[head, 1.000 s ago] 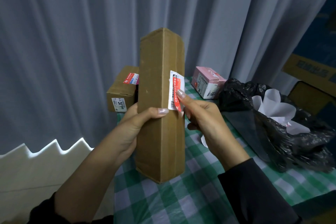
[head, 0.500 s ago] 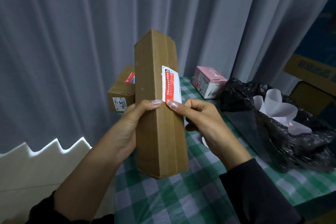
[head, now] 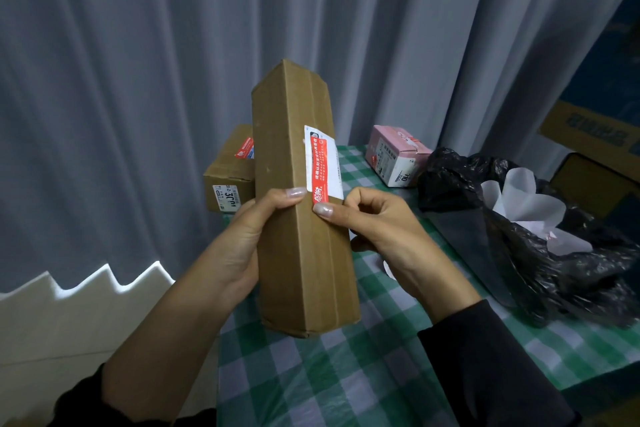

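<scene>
Brown box (head: 227,180), pink carton (head: 394,156), black bag (head: 554,270) holding white paper (head: 523,204) on checked tablecloth (head: 346,385); grey curtain (head: 138,80) behind.

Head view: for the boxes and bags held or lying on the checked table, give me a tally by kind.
Brown cardboard boxes: 2 (tall box, small box)
Pink carton: 1
Black bag: 1
Total: 4

Left hand (head: 249,239) grips the box (head: 304,263), thumb across its front. Right hand (head: 381,229): fingers curled, thumb tip at the label (head: 325,163).
</scene>
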